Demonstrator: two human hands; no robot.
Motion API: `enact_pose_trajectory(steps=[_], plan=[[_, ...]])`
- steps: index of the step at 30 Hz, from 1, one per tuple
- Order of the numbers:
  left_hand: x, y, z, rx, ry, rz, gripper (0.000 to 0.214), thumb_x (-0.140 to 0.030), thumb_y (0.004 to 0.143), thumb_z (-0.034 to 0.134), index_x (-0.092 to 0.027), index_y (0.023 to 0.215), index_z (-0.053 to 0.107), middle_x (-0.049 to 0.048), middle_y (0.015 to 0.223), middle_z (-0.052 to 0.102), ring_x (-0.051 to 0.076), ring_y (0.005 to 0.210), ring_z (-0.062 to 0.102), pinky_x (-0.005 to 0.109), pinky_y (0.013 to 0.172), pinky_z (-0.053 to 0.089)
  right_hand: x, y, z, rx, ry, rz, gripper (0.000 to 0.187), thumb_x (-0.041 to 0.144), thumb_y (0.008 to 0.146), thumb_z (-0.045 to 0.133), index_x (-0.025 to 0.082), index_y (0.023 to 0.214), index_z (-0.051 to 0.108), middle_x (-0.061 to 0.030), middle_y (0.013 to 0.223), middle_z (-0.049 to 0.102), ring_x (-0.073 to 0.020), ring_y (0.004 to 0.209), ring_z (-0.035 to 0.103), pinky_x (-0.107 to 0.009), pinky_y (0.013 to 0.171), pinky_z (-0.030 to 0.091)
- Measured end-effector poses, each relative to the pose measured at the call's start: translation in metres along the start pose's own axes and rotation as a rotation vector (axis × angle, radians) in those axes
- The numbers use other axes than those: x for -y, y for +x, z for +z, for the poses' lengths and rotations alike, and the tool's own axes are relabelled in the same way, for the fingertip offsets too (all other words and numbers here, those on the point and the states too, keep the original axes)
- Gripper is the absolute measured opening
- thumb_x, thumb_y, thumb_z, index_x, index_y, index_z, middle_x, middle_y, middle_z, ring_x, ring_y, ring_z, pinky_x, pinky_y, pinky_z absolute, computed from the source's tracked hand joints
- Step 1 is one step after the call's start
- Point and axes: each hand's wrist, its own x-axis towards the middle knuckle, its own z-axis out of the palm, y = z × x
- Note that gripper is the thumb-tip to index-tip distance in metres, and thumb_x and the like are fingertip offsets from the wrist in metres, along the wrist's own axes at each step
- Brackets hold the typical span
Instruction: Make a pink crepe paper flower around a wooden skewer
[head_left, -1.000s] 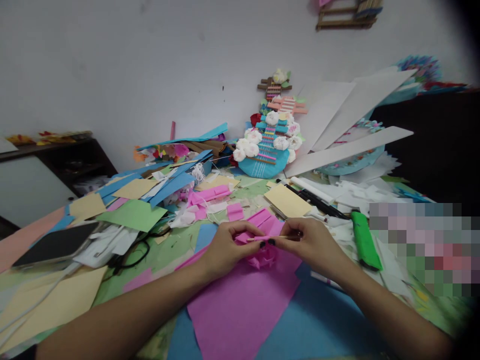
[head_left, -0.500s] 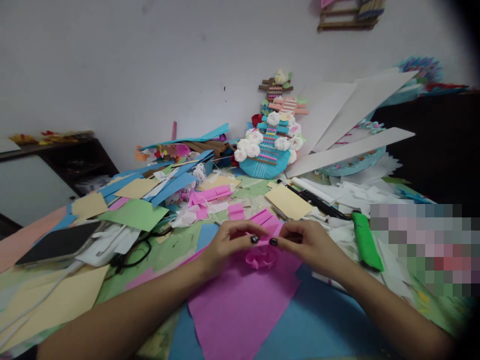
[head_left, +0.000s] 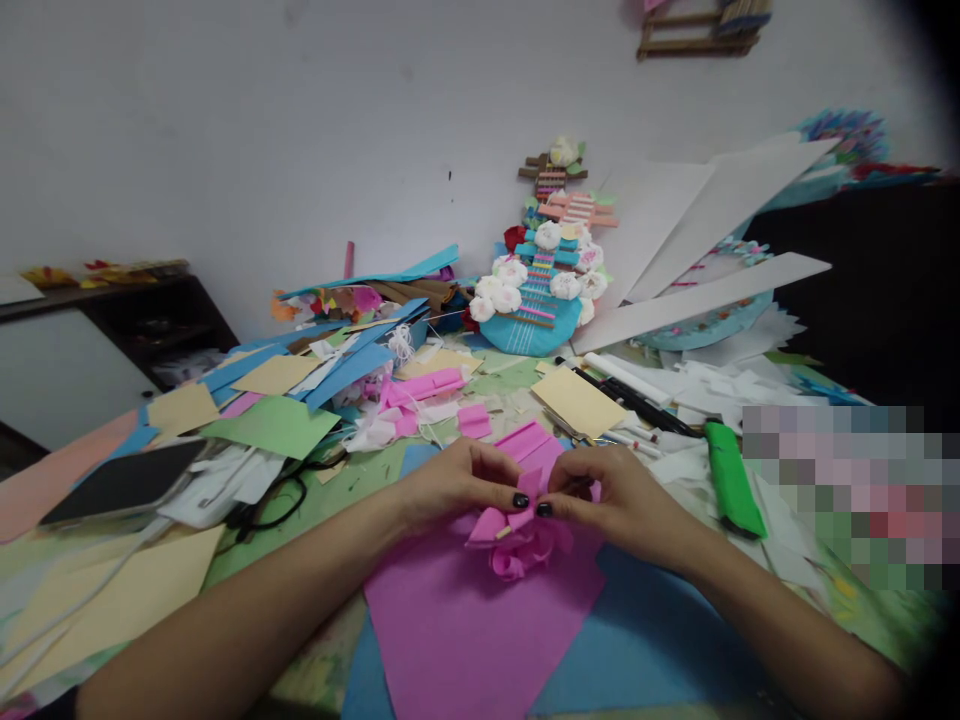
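My left hand (head_left: 480,485) and my right hand (head_left: 589,497) meet over the middle of the table. Between thumbs and fingers, both pinch a pink paper flower (head_left: 517,545) with curled, folded petals. The thumbs nearly touch at its upper part, and the fingers partly hide it. Under the flower lies a pink paper sheet (head_left: 480,630), on top of a blue sheet (head_left: 637,640). A folded pink strip (head_left: 525,440) lies just beyond my hands, near a small pink square piece (head_left: 473,421).
A phone (head_left: 124,485) and white cable (head_left: 82,590) lie left among coloured papers. At right are a green tube-like item (head_left: 735,480), black pens (head_left: 645,405) and white scraps (head_left: 735,395). A blue craft guitar (head_left: 532,320) with paper flowers leans on the back wall.
The pink flower has been turned and lowered slightly, and more of its petals show. My thumbs have come closer together and moved a little down.
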Motion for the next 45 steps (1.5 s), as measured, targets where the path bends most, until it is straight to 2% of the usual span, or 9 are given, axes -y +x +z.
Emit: enact_pose_trajectory(steps=[5, 14, 17, 21, 25, 29, 32, 39, 45], plan=[[0.002, 0.005, 0.002, -0.029, 0.013, 0.13, 0.008, -0.015, 0.063, 0.076, -0.011, 0.066, 0.07, 0.0009, 0.063, 0.065, 0.009, 0.06, 0.057, 0.02, 0.062, 0.043, -0.002, 0.001, -0.001, -0.082, -0.025, -0.018, 0.024, 0.036, 0.078, 0.065, 0.015, 0.066, 0.065, -0.0018, 0.06, 0.061, -0.0115, 0.056, 0.05, -0.024, 0.054, 0.036], [0.003, 0.003, 0.006, -0.124, 0.154, 0.331, 0.012, -0.022, 0.073, 0.068, -0.011, 0.069, 0.065, 0.0023, 0.068, 0.063, 0.01, 0.062, 0.055, 0.021, 0.062, 0.042, -0.002, 0.0, -0.003, -0.121, -0.029, -0.026, 0.027, 0.038, 0.079, 0.063, 0.015, 0.065, 0.065, -0.0001, 0.058, 0.057, -0.0106, 0.055, 0.047, -0.023, 0.053, 0.035], [0.001, 0.003, 0.003, -0.078, 0.143, 0.268, 0.013, -0.022, 0.069, 0.072, -0.011, 0.067, 0.066, 0.0013, 0.065, 0.062, 0.01, 0.06, 0.054, 0.022, 0.061, 0.042, -0.001, 0.0, -0.003, -0.108, 0.004, 0.012, 0.025, 0.036, 0.079, 0.062, 0.015, 0.065, 0.064, 0.0004, 0.056, 0.056, -0.0102, 0.054, 0.045, -0.023, 0.052, 0.034], [0.001, 0.004, -0.005, 0.062, 0.124, 0.149, 0.012, -0.021, 0.064, 0.077, -0.012, 0.067, 0.069, 0.0023, 0.071, 0.063, 0.012, 0.068, 0.057, 0.024, 0.069, 0.044, 0.001, 0.0, -0.001, -0.093, 0.047, 0.039, 0.024, 0.034, 0.077, 0.062, 0.014, 0.064, 0.064, 0.0004, 0.056, 0.056, -0.01, 0.053, 0.045, -0.023, 0.051, 0.034], [0.002, 0.005, -0.011, 0.146, 0.114, 0.135, 0.01, -0.02, 0.065, 0.077, -0.013, 0.069, 0.071, 0.0033, 0.075, 0.062, 0.013, 0.074, 0.057, 0.025, 0.075, 0.044, 0.002, 0.0, 0.0, -0.072, 0.041, 0.043, 0.021, 0.031, 0.078, 0.062, 0.014, 0.065, 0.065, 0.0001, 0.057, 0.056, -0.0101, 0.054, 0.046, -0.023, 0.051, 0.034], [0.001, 0.003, -0.006, 0.13, 0.102, 0.094, 0.011, -0.02, 0.068, 0.075, -0.011, 0.071, 0.069, 0.0025, 0.072, 0.061, 0.011, 0.068, 0.055, 0.022, 0.067, 0.042, 0.001, 0.001, 0.001, -0.075, 0.066, 0.047, 0.021, 0.031, 0.078, 0.062, 0.014, 0.064, 0.064, 0.0, 0.058, 0.057, -0.01, 0.055, 0.046, -0.022, 0.051, 0.035], [0.002, 0.002, -0.001, 0.073, 0.083, 0.095, 0.015, -0.024, 0.072, 0.072, -0.01, 0.072, 0.066, 0.0023, 0.07, 0.061, 0.009, 0.061, 0.053, 0.02, 0.061, 0.04, 0.0, 0.001, 0.0, -0.085, 0.068, 0.051, 0.026, 0.036, 0.077, 0.064, 0.014, 0.065, 0.063, -0.0002, 0.058, 0.056, -0.0103, 0.055, 0.046, -0.023, 0.052, 0.035], [0.008, 0.003, -0.001, -0.028, 0.178, 0.29, 0.008, -0.013, 0.068, 0.07, -0.012, 0.075, 0.066, 0.0026, 0.075, 0.065, 0.012, 0.069, 0.058, 0.023, 0.068, 0.044, -0.001, 0.0, -0.003, -0.14, 0.059, 0.074, 0.023, 0.037, 0.075, 0.066, 0.015, 0.066, 0.065, -0.0011, 0.061, 0.06, -0.0118, 0.059, 0.048, -0.024, 0.056, 0.036], [0.006, 0.003, -0.002, -0.045, 0.153, 0.259, 0.007, -0.014, 0.068, 0.07, -0.011, 0.074, 0.068, 0.0047, 0.075, 0.068, 0.014, 0.068, 0.062, 0.024, 0.066, 0.047, 0.001, 0.001, -0.002, -0.147, 0.104, 0.122, 0.022, 0.035, 0.073, 0.068, 0.014, 0.066, 0.064, -0.0009, 0.061, 0.06, -0.0116, 0.058, 0.047, -0.024, 0.055, 0.036]])
